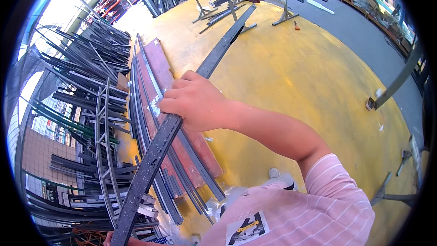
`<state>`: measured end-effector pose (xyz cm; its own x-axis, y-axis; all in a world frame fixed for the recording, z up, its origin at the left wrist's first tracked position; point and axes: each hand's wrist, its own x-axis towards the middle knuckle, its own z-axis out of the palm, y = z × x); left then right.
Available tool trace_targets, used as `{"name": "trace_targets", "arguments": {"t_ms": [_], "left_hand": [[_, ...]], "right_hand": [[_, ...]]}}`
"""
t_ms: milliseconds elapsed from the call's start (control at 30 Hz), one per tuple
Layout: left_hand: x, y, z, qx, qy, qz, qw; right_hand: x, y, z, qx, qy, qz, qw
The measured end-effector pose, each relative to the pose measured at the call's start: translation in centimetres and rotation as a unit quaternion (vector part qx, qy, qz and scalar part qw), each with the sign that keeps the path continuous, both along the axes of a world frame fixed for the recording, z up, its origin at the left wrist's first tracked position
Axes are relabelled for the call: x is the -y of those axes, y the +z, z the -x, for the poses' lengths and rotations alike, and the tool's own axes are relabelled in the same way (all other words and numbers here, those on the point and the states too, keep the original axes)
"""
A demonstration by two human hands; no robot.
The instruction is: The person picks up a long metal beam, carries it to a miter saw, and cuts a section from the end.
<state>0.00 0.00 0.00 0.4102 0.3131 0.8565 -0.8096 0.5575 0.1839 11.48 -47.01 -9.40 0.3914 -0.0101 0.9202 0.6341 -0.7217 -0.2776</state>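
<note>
A long dark grey metal profile (157,155), beaded with water drops, slants from the bottom left up toward the top middle. My right hand (193,102) is closed over it near its middle, knuckles up. At the lower edge my left hand (109,238) shows only in part, its fingers on one side of the bar and more of the hand on the other, closed around the near end. Below the bar, more long dark profiles (195,155) lie lengthwise on reddish boards (157,61) on the floor.
Racks of stacked dark profiles (95,52) and a ladder-like metal frame (101,141) stand along the left. Trestles (284,7) carry long red-and-black bars at the far side. A grey post (398,79) rises at the right above the yellow floor (291,73). An orange-handled tool (297,26) lies there.
</note>
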Motion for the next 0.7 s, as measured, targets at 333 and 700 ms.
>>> {"name": "trace_targets", "arguments": {"t_ms": [333,700], "left_hand": [[24.5,-16.8,-31.5,-0.063,0.116,0.228,0.965],[38.3,-15.1,-76.0,-0.041,0.019,-0.031,0.999]], "right_hand": [[21.4,-1.4,-33.6,-0.065,0.015,0.202,0.977],[36.9,6.3,-72.8,0.042,0.042,0.247,0.967]]}}
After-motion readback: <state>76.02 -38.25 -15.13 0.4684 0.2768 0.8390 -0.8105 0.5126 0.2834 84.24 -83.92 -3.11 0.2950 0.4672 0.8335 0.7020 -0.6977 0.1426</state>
